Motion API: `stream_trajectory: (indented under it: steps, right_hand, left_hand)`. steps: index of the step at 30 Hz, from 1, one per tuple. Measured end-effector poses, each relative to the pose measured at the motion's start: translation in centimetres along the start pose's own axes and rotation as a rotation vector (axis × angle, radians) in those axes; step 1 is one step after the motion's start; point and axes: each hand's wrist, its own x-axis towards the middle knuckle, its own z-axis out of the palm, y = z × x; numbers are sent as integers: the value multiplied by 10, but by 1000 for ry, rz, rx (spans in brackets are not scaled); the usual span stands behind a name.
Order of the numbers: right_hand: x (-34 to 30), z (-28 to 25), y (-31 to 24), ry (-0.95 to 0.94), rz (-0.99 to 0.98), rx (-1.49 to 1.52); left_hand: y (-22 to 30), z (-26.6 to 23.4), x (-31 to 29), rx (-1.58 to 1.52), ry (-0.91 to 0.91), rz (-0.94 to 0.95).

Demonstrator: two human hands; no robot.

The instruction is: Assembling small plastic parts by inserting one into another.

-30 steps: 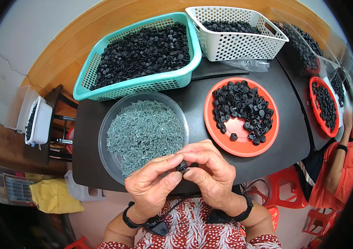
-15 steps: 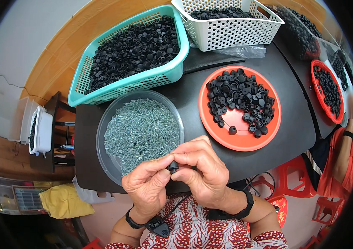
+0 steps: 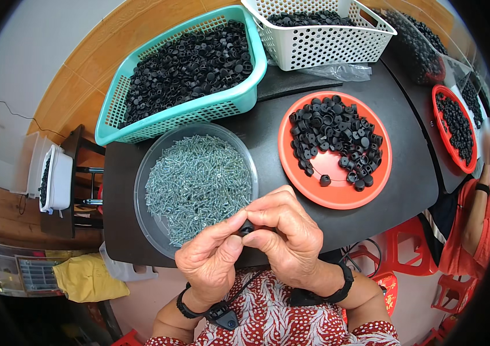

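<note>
My left hand [image 3: 209, 258] and my right hand [image 3: 289, 242] meet over the table's near edge, fingertips together. Pinched between them is a small round black plastic cap [image 3: 247, 228], mostly covered by the thumbs and forefingers. Whether a screw sits in it cannot be made out. Just beyond my left hand, a clear round tub [image 3: 139, 199] holds a heap of small silver screws [image 3: 196, 181]. Further right lies a red plate [image 3: 337, 199] with many loose black caps [image 3: 337, 130], one of them apart near its front left.
A teal basket [image 3: 184, 122] full of black caps stands at the back left, beside a white perforated basket [image 3: 328, 49] with more. A plastic bag [image 3: 337, 71] lies before it. At the right, a co-worker's arm [image 3: 478, 213] is near another red tray [image 3: 440, 130] of black parts.
Both hands have shifted slightly to the right with the cap still between the fingertips. The cap has turned a little and shows less. The view has moved slightly.
</note>
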Motion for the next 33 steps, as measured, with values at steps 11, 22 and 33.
stream_trajectory:
  steps: [11,22,33]
  right_hand:
    - [-1,-1,1,-3,3,4]
    - [-2,6,0,5,-37,-21]
    - [-3,16,3,36,31,4]
  left_hand:
    - [-9,-1,0,-77,21,17]
    - [-1,-2,-1,30,27,44]
    - [-13,-5,4,-169,25,10]
